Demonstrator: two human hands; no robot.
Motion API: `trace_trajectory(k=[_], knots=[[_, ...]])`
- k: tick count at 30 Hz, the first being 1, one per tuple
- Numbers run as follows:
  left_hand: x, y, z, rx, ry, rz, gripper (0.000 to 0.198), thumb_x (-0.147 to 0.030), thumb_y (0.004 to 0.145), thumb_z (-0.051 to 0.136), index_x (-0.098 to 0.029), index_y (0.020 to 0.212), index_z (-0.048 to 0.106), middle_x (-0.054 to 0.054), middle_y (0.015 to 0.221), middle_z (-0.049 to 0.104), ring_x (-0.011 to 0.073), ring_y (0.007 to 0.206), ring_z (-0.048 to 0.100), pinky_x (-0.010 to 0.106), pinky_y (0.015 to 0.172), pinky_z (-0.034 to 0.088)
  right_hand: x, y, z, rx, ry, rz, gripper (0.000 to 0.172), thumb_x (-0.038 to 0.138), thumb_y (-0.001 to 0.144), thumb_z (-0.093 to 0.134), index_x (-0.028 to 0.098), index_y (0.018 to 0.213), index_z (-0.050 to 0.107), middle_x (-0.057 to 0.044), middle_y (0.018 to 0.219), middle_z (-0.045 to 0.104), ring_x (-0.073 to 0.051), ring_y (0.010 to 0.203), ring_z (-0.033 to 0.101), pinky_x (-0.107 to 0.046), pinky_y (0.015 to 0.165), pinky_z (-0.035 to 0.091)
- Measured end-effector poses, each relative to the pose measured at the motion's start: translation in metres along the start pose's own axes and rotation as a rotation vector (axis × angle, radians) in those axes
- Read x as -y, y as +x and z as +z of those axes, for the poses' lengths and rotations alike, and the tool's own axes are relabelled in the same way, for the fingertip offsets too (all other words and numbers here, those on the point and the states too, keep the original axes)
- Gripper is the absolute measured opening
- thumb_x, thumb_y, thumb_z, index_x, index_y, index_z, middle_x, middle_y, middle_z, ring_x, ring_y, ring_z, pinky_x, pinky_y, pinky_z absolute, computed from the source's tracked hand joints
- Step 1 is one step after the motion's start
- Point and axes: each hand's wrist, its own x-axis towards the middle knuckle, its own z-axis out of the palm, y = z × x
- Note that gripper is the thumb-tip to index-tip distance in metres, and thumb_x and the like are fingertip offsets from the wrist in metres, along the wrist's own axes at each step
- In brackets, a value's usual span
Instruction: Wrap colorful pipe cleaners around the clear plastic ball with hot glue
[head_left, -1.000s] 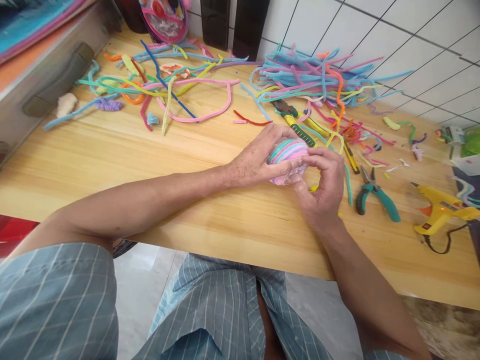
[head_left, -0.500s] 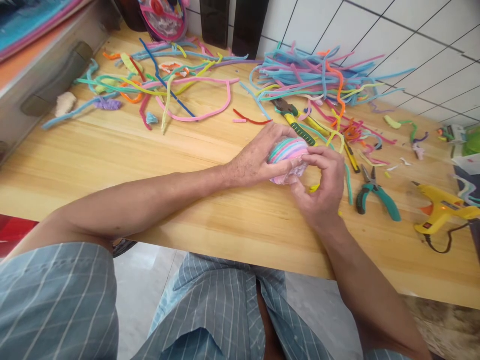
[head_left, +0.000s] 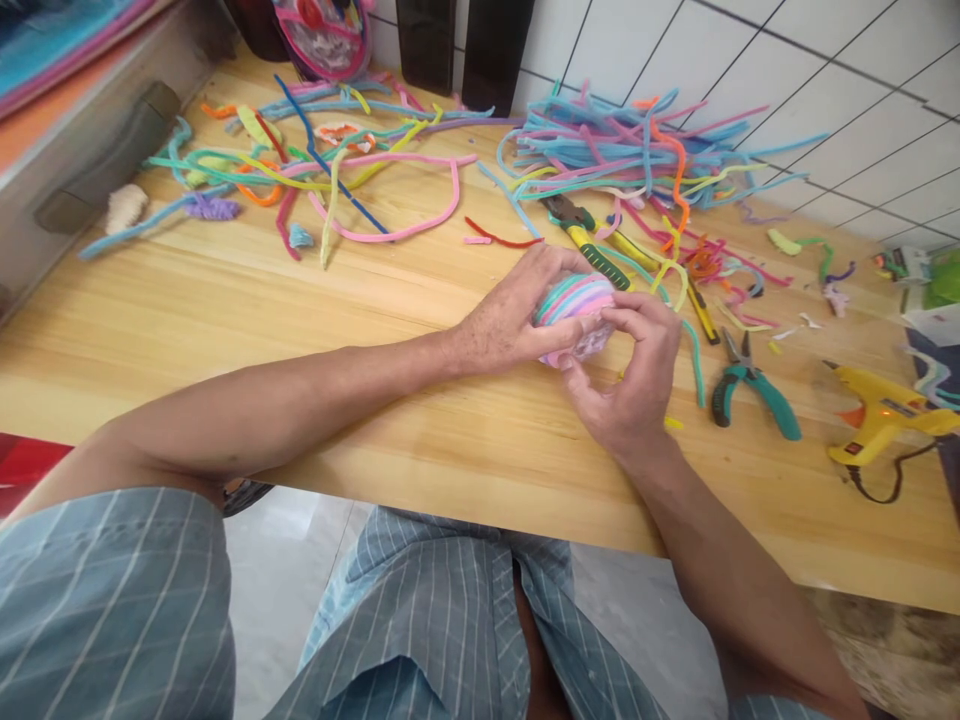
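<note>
A rounded bundle of coiled pipe cleaners (head_left: 576,296), striped in mint, pink and lilac, is held just above or on the wooden table. My left hand (head_left: 517,312) wraps around its left side, with fingers behind it and the thumb across its front. On the right, my right hand (head_left: 634,360) has its thumb and fingertips pressed against the bundle's lower front edge. A pale pink, rough-looking part shows between the thumbs. The bundle's far side and underside are hidden by the hands.
Pliers with yellow-green handles (head_left: 589,240) lie behind the hands. Teal needle-nose pliers (head_left: 754,390) and a yellow glue gun (head_left: 881,415) lie to the right. A heap of pipe cleaners (head_left: 600,150) rests by the tiled wall; a metal case (head_left: 97,170) stands at the left.
My right hand has shifted slightly left and its thumb has slid left along the bundle's lower edge. My left hand keeps its hold.
</note>
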Motion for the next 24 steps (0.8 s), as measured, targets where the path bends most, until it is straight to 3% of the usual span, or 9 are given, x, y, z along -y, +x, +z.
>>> trace_trajectory(k=[6,16,24], knots=[[-0.0021,-0.0004,-0.0003,-0.004,-0.017,-0.016,0.066,-0.077,0.108,0.055,-0.022,0.145,0.058,0.015,0.147,0.068,0.0306,0.141,0.066,0.048,0.123,0.055,0.0,0.0014,0.0011,-0.011,-0.039,-0.031,0.059,0.038,0.095,0.077,0.032,0.149,0.053,-0.012,0.14,0.065,-0.035,0.13,0.068,-0.065,0.108,0.064],[-0.002,-0.0005,0.0003,0.006,-0.01,-0.039,0.066,-0.077,0.106,0.057,-0.024,0.145,0.058,0.014,0.148,0.068,0.0319,0.14,0.065,0.05,0.122,0.055,-0.0002,-0.0054,0.0031,0.039,0.049,0.079,0.055,0.045,0.103,0.072,0.038,0.152,0.049,-0.012,0.147,0.057,-0.04,0.139,0.062,-0.075,0.118,0.054],[-0.0024,-0.0008,-0.0005,0.01,0.008,-0.053,0.065,-0.075,0.106,0.059,-0.024,0.146,0.059,0.015,0.148,0.069,0.0321,0.14,0.066,0.049,0.121,0.056,0.0046,0.0025,-0.0007,-0.011,0.039,0.029,0.051,0.042,0.097,0.074,0.035,0.144,0.057,-0.012,0.139,0.065,-0.037,0.129,0.068,-0.068,0.109,0.062]])
